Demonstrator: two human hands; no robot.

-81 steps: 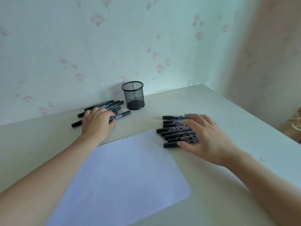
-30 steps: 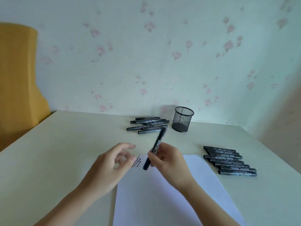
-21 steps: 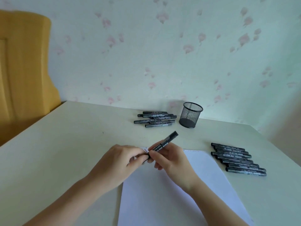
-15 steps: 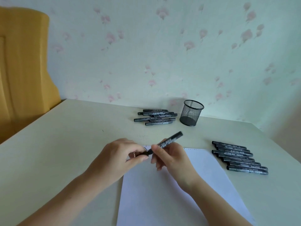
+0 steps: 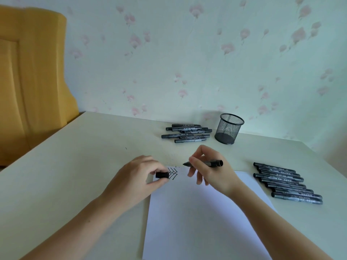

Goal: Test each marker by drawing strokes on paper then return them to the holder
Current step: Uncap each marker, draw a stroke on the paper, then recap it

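My right hand [image 5: 210, 171] pinches an uncapped black marker [image 5: 210, 163], lying almost level with its tip pointing left above the top edge of the white paper [image 5: 202, 222]. Between thumb and fingers my left hand [image 5: 135, 181] pinches the marker's black cap [image 5: 162, 175] at the paper's top left corner. Black zigzag strokes [image 5: 173, 173] show on the paper just right of the cap. The black mesh holder [image 5: 228, 128] stands upright by the wall.
Several black markers [image 5: 185, 133] lie in a pile left of the holder. Another row of several markers [image 5: 287, 182] lies right of the paper. A yellow panel [image 5: 32, 72] stands past the cream table's [image 5: 65, 175] far left corner.
The hands have pulled apart: the cap has come off in my left hand, and my right hand has swung the marker to lie level, tip pointing left. The drawn strokes are uncovered.
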